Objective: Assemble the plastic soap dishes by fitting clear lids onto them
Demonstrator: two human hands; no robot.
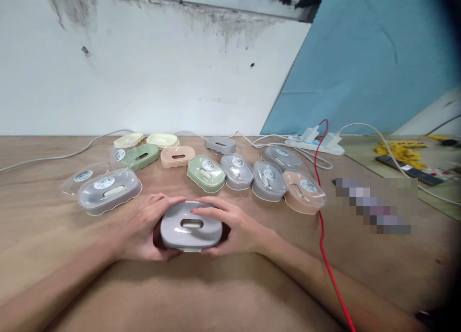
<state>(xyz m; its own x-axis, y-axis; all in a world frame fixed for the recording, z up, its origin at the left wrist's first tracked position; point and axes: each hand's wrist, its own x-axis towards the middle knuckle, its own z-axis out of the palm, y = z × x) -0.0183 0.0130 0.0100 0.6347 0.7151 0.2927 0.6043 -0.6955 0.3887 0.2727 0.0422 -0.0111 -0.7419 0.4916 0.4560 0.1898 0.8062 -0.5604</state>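
Note:
Between my two hands sits a grey oval soap box (190, 233) with a slot in its glossy top and a pale strip along its lower edge. My left hand (147, 229) wraps its left end, thumb at the near edge and fingers at the far edge. My right hand (234, 226) grips the right end the same way, one fingertip resting on the top near the slot. Just beyond my left hand lies a grey soap box (110, 193) under a transparent cover with a round sticker. A green covered box (206, 174) stands beyond the held one.
More covered boxes, grey (269, 182) and pink (304, 193), line the right. Uncovered pink (177, 157), green (142, 157) and cream (163, 141) pieces lie behind. A red cable (321, 236) crosses the brown table (230, 293) from a white power strip (317, 145). A blurred object (370, 205) lies right.

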